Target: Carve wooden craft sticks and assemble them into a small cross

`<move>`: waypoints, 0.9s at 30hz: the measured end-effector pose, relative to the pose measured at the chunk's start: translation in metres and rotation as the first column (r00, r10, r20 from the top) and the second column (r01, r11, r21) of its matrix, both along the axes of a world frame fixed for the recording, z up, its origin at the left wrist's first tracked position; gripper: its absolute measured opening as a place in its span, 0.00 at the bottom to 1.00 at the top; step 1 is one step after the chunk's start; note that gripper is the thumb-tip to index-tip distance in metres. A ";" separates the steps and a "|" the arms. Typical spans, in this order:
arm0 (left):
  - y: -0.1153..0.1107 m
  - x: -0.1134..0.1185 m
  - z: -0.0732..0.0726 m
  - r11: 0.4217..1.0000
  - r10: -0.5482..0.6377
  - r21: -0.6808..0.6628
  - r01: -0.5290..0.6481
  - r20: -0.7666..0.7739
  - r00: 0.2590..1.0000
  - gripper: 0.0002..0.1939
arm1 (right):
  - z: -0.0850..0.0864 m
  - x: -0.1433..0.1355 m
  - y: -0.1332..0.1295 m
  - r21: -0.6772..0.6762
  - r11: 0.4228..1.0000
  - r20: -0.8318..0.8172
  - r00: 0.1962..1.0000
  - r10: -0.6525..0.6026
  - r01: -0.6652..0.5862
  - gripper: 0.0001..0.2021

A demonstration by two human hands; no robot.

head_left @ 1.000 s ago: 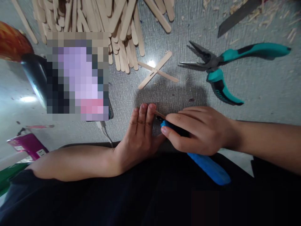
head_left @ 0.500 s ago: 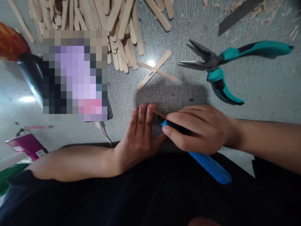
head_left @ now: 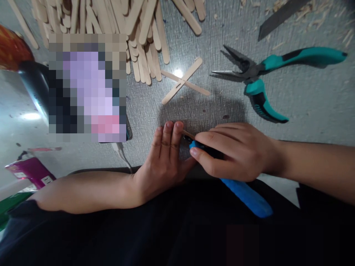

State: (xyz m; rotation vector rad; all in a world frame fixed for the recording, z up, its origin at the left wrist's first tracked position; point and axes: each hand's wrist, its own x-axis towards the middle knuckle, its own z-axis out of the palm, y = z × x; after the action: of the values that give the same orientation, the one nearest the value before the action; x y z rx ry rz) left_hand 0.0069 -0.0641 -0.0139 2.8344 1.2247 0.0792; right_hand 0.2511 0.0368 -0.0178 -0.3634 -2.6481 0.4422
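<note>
My right hand (head_left: 235, 151) is closed round a blue-handled tool (head_left: 246, 197), whose dark tip points left at a thin wooden stick (head_left: 189, 135). Pressed flat over the left part of that stick is my left hand (head_left: 166, 159), three fingers side by side and the thumb reaching toward the tool. The stick's covered part is hidden under the fingers. Just beyond my hands, two crossed wooden sticks (head_left: 190, 73) lie on the grey textured table (head_left: 144, 111); one has a small slot near the crossing.
Teal-handled pliers (head_left: 257, 70) lie open at the right. Behind are a pile of wooden sticks (head_left: 141, 22), a dark metal blade (head_left: 277, 20) and wood shavings (head_left: 316, 16). At the left are a blurred-out object (head_left: 91, 85), a cable (head_left: 122, 155) and a purple box (head_left: 31, 171).
The tool's tip and my right fingers have shifted very slightly left. My left hand still presses in the same place.
</note>
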 end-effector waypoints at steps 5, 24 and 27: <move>0.000 -0.001 0.001 1.000 0.019 -0.024 -0.019 0.007 1.000 0.39 | -0.001 0.001 -0.002 -0.014 1.000 -0.037 0.999 -0.015 0.014 0.03; 0.004 0.003 0.006 1.000 0.016 -0.023 -0.016 0.017 1.000 0.35 | 0.003 0.006 -0.003 0.011 1.000 -0.039 0.999 0.001 0.000 0.04; 0.004 0.004 0.006 1.000 0.002 -0.001 -0.002 -0.021 1.000 0.37 | 0.002 0.006 -0.005 0.000 1.000 -0.053 0.999 -0.010 0.010 0.05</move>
State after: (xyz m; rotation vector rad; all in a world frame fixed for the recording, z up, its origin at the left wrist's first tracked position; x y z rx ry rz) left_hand 0.0109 -0.0597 -0.0083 2.8405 1.2318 0.0490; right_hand 0.2570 0.0318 -0.0162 -0.3599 -2.5934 0.4420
